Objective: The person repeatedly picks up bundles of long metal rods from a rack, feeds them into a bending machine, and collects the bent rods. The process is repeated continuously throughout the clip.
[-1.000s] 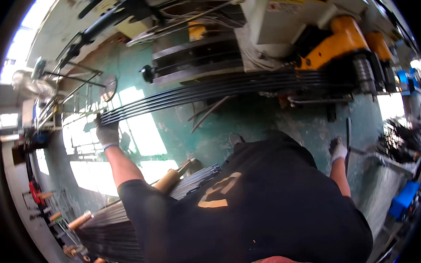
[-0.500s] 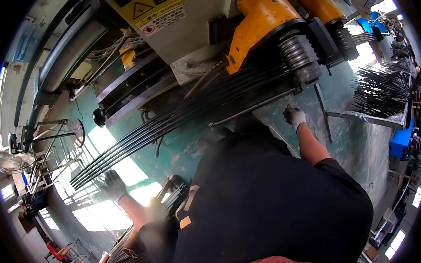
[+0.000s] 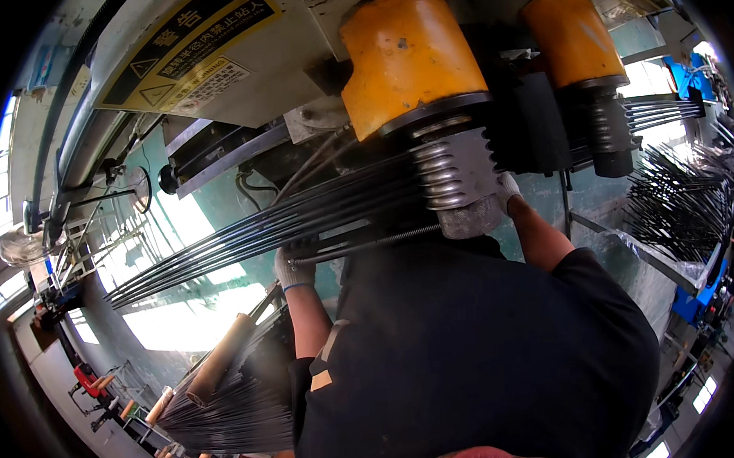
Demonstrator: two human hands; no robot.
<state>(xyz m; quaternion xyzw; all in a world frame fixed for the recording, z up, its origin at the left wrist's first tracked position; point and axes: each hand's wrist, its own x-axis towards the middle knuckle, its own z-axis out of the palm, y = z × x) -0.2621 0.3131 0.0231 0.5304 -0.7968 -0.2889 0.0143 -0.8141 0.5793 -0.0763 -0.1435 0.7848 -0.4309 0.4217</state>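
Rods [image 3: 301,219], roughly eight dark ones, gripped by gloved left hand [image 3: 293,266]; right hand [image 3: 506,192]'s grip unclear beside two orange cylinders [image 3: 409,59].

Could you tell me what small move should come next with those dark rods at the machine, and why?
Probably slide the bundle of dark rods a little further under the yellow rollers. The gloved left hand grips the bundle, the gloved right hand rests by the ribbed roller, and most of the rods' length lies left of it.
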